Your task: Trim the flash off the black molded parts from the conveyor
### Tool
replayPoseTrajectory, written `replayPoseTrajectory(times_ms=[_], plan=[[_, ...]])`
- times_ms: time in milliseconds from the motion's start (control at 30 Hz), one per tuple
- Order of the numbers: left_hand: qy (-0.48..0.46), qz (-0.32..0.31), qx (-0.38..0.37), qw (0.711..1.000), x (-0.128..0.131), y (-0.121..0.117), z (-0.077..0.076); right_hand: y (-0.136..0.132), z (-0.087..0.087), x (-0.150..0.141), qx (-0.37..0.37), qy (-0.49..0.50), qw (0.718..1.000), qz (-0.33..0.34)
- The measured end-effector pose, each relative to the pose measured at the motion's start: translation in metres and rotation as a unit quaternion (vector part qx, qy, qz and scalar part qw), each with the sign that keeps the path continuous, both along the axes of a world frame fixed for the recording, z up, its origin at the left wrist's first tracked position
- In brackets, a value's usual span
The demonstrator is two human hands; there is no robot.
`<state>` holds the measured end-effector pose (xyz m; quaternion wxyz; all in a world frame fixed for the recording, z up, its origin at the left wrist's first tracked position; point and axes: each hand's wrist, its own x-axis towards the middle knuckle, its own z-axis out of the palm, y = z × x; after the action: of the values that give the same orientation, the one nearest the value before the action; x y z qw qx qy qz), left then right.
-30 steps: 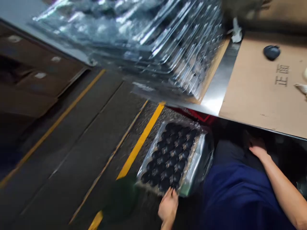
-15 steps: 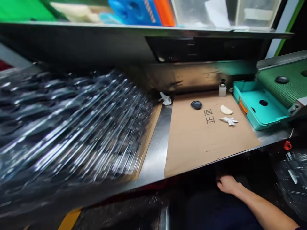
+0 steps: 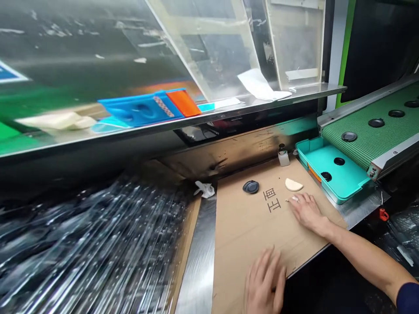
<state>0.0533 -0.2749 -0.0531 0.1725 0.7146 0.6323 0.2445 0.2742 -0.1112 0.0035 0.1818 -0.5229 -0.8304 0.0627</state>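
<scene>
My right hand (image 3: 307, 211) is on the cardboard sheet (image 3: 242, 235), its fingers closed over a small crumpled white cloth (image 3: 295, 199) that is mostly hidden under them. Just beyond those fingers lies a cream half-round pad (image 3: 293, 185). My left hand (image 3: 264, 281) hovers over or rests on the near part of the cardboard, somewhat blurred, fingers spread and holding nothing. Farther back on the sheet sit a round black plastic part (image 3: 251, 187) and a small clear bottle with a black top (image 3: 283, 156).
At right, a teal tray (image 3: 347, 192) holding black discs stands below a green conveyor belt (image 3: 356, 150) carrying several black round parts. Clear plastic trays (image 3: 131, 244) fill the left. A shelf edge (image 3: 229, 114) runs above the bench. Another crumpled white piece (image 3: 205, 189) lies left of the cardboard.
My right hand has risen from below the bench edge onto the white cloth. My left hand has come into view. The camera has tilted up, showing more shelf and conveyor.
</scene>
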Motion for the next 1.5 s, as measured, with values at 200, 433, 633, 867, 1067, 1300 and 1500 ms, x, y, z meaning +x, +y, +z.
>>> replayPoseTrajectory(times_ms=[200,433,633,867,1067,1300,1500], plan=[[0.136,0.037,-0.065,0.988,0.015,0.089,0.016,0.085,0.001,0.005,0.051,0.017,0.987,-0.149],[0.136,0.025,-0.1,0.985,0.017,0.081,0.016,0.105,-0.007,-0.004,0.079,-0.033,0.986,-0.144],[0.15,0.025,-0.076,0.985,0.019,0.083,0.019,0.111,-0.014,-0.007,-0.011,-0.105,0.992,-0.068],[0.159,0.033,-0.042,0.986,0.015,0.08,0.019,0.144,-0.015,-0.009,0.016,-0.12,0.983,-0.136],[0.099,0.124,0.077,0.984,-0.022,0.178,0.05,0.133,-0.029,-0.01,0.026,-0.061,0.994,-0.083],[0.16,0.09,-0.069,0.981,-0.077,0.31,0.053,0.132,-0.037,-0.01,0.017,-0.006,0.998,-0.065],[0.195,0.0,-0.127,0.973,-0.122,0.334,0.051,0.131,-0.037,-0.015,0.023,0.017,0.998,-0.058]])
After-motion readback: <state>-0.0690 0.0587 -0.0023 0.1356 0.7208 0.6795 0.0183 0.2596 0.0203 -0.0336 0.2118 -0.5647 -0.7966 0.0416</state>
